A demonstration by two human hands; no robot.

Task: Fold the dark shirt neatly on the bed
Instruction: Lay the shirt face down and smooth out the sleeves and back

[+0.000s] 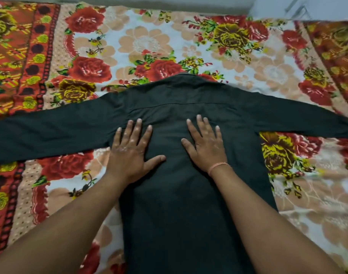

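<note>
The dark shirt (175, 107) lies flat on the bed, back side up, collar at the far end and hem running toward me. Both long sleeves stretch straight out to the left and right edges of the view. My left hand (129, 151) rests palm down with fingers spread on the shirt's left side, near the armpit seam. My right hand (205, 145) lies flat with fingers spread on the middle of the back, a thin pink band on its wrist. Neither hand grips any cloth.
A floral bedsheet (145, 42) with red roses and a red patterned border covers the bed on all sides of the shirt. A pale wall or floor strip (169, 2) runs along the far edge, with a white object (307, 8) at the top right.
</note>
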